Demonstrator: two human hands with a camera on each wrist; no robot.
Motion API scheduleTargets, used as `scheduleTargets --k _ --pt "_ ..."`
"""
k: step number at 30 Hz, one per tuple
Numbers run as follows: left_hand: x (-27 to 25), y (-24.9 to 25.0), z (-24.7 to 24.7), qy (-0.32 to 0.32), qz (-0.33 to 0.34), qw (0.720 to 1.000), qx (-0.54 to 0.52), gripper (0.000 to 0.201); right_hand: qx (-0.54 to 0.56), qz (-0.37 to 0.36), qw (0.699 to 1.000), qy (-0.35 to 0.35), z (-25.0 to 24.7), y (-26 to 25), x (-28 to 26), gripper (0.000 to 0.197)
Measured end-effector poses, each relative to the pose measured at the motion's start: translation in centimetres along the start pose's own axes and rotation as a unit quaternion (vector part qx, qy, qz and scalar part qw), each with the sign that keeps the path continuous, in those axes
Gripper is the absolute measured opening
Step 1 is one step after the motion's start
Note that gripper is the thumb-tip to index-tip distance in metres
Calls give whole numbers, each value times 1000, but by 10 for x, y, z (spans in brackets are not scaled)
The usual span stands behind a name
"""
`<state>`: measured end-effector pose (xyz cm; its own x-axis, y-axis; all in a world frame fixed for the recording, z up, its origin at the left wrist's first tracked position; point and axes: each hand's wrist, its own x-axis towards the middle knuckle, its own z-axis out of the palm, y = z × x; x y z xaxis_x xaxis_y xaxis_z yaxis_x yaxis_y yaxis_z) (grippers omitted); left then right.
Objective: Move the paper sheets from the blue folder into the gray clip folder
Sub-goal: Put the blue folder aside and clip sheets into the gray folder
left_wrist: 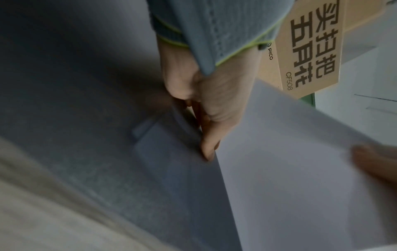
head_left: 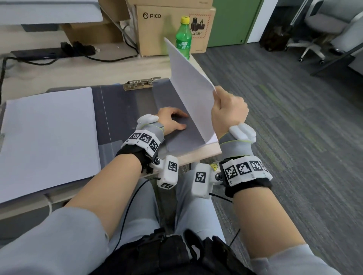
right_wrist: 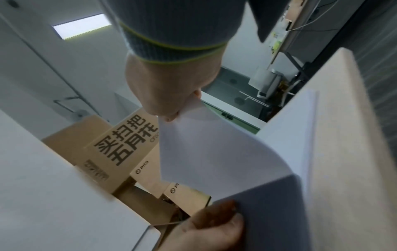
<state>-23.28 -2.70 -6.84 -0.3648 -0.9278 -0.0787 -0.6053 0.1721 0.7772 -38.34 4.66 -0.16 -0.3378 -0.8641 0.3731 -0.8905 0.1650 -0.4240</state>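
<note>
Right hand (head_left: 228, 113) pinches corner of a white paper sheet (head_left: 188, 82), lifted steeply off the desk (head_left: 78, 70). Left hand (head_left: 172, 121) lies flat on open gray clip folder (head_left: 125, 110), metal clip (head_left: 141, 83) at far edge. Paper stack (head_left: 47, 137) left; green bottle (head_left: 182, 37) behind.

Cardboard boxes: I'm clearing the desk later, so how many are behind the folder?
3: brown PICO cardboard box behind the bottle, another stacked on it, another leftward. More may be hidden.

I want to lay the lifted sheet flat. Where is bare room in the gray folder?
Bare panel lies between the clip above and the left hand below. Left, the paper stack fills its side. Right, the sheet in the right hand stands at the desk edge.
</note>
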Motion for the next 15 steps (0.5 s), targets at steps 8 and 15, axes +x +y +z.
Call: scheduleTargets --k 8,15 --pt "2 -3 -4 7 -20 997 -78 27 38 -139 942 303 -25 -29 7 19" --pt "-5 16 -48 113 -108 882 -444 32 326 -85 908 247 -22 -44 9 21"
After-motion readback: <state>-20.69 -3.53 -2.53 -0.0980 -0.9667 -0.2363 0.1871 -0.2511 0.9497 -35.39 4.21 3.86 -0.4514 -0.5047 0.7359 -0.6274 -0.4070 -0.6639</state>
